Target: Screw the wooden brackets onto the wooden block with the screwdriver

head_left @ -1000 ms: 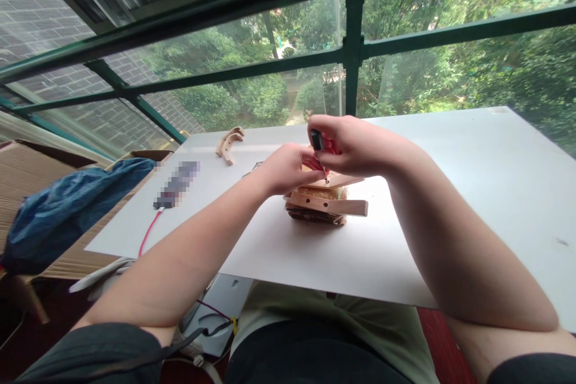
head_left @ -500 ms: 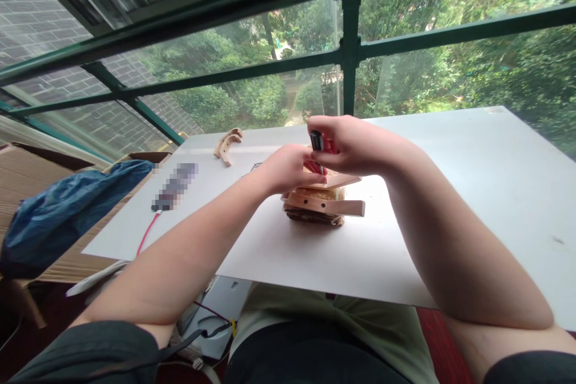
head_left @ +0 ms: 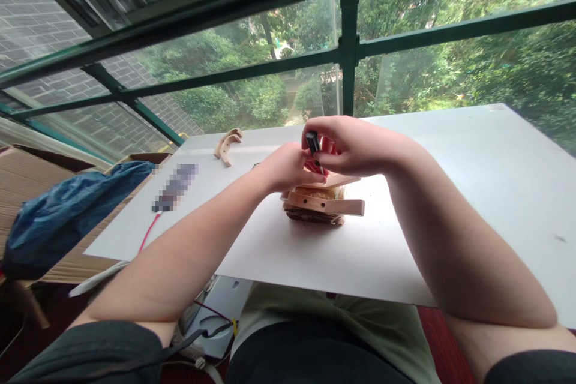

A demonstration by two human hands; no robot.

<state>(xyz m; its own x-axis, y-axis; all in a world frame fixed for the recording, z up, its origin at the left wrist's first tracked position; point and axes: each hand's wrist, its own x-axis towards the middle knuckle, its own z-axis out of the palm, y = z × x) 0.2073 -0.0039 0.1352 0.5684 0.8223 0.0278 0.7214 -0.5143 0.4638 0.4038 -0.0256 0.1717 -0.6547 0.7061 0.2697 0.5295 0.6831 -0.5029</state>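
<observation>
My right hand (head_left: 342, 147) is closed around the black handle of a screwdriver (head_left: 312, 140), whose thin shaft points down. Close beside that shaft, my left hand (head_left: 290, 167) has its fingers pressed together; what they pinch, if anything, is hidden. Both hands are over a tape-wrapped block (head_left: 321, 193) with a brown, layered lower part. Along its near side lies a wooden piece (head_left: 344, 206) with two dark holes and an end sticking out to the right. A second wooden piece (head_left: 344, 180) lies behind it, partly under my fingers.
Two curved wooden pieces (head_left: 228, 147) lie at the back left of the white table (head_left: 270, 258). A blurred-out phone-like object (head_left: 175, 187) with a red cable (head_left: 148, 233) is on the left. Beyond the table's left edge stands a cardboard box (head_left: 85, 252) holding blue plastic (head_left: 67, 210).
The screwdriver's handle has shifted slightly left and leans more, and the fingers of my right hand have turned around it. My left hand and the wooden pieces stay in place.
</observation>
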